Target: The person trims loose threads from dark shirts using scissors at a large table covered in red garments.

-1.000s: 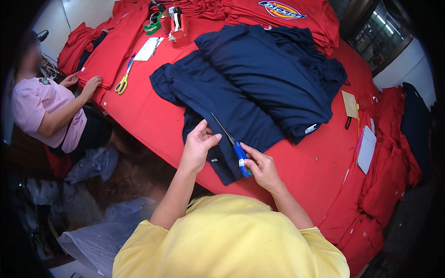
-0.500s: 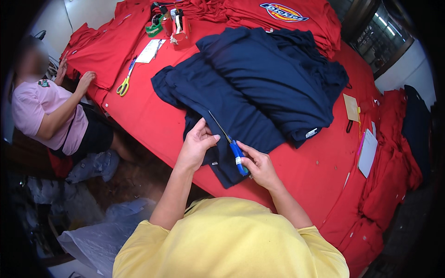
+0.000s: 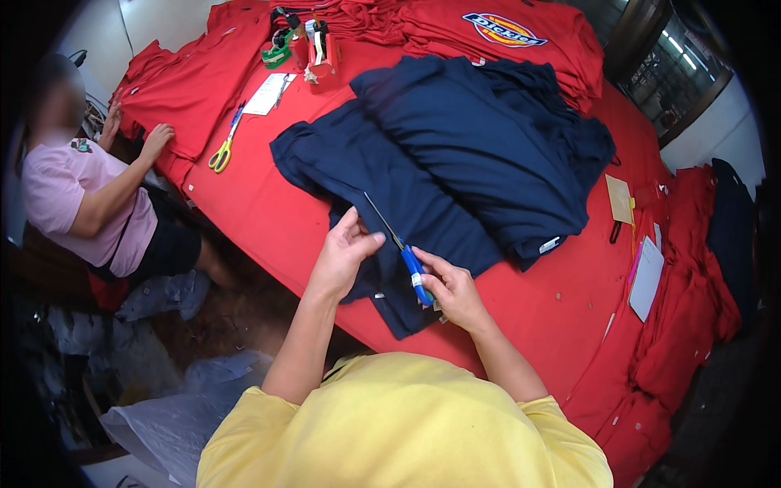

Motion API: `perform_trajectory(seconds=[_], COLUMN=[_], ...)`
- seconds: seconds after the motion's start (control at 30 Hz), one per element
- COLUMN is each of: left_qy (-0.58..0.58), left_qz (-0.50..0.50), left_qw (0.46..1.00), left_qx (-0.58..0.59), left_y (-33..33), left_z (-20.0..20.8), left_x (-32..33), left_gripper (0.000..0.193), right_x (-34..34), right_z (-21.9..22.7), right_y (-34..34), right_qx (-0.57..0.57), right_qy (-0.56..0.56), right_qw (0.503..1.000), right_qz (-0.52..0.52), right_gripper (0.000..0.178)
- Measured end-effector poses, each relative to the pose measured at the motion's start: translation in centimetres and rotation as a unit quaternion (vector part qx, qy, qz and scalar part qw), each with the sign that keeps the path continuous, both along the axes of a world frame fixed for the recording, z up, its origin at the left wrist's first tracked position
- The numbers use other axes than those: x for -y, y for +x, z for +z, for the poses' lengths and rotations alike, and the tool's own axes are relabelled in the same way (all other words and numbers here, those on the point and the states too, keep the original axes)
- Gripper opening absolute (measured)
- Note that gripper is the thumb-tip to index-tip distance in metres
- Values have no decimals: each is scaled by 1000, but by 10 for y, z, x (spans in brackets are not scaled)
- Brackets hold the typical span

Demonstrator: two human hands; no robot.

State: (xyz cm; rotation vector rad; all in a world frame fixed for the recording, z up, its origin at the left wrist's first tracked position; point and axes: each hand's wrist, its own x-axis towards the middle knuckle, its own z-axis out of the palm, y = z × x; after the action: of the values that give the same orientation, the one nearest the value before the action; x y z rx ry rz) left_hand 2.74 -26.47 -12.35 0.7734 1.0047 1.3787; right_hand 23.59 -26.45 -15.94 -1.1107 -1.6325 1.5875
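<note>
My right hand (image 3: 455, 293) is closed around the blue handle of a pair of scissors (image 3: 413, 272). Their thin dark blades point up and left, over a navy garment (image 3: 415, 191). Beside the blades is my left hand (image 3: 340, 259), thumb and index finger apart at the garment's near left edge; its lower fingers are partly hidden. The navy cloth lies in a rumpled heap, with a small white label (image 3: 550, 244) at its right side. A narrow part of it hangs toward me between my hands.
A red cloth (image 3: 244, 199) covers the table. Yellow-handled scissors (image 3: 220, 156), a paper (image 3: 268, 93) and a red tape dispenser (image 3: 323, 71) lie at the far left. Red garments (image 3: 691, 268) and a clipboard (image 3: 646, 279) are at right. Another person (image 3: 89, 195) stands left.
The whole view has shifted slightly. Both hands keep nearly the same pose, and the scissors remain in my right hand. The lower part of the navy cloth has shifted slightly.
</note>
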Motion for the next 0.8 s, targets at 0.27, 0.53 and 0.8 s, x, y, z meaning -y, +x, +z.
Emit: perform_trajectory(seconds=[0.27,0.53,0.8], left_qy=[5,14,6], left_qz=[7,24,-1], left_qw=[998,1000,998], left_qx=[-57,0,-66], left_y=[-8,-18,-18], left_z=[2,-9,6], left_x=[-4,-15,-15], left_gripper=[32,29,29], right_x=[-3,-8,-23], right_z=[-2,1,4], right_y=[-12,-10,-23], right_qx=[-41,-1,-45], right_qy=[189,53,85], right_qw=[981,999,995], right_qz=[-7,-5,8], right_gripper=[47,46,45])
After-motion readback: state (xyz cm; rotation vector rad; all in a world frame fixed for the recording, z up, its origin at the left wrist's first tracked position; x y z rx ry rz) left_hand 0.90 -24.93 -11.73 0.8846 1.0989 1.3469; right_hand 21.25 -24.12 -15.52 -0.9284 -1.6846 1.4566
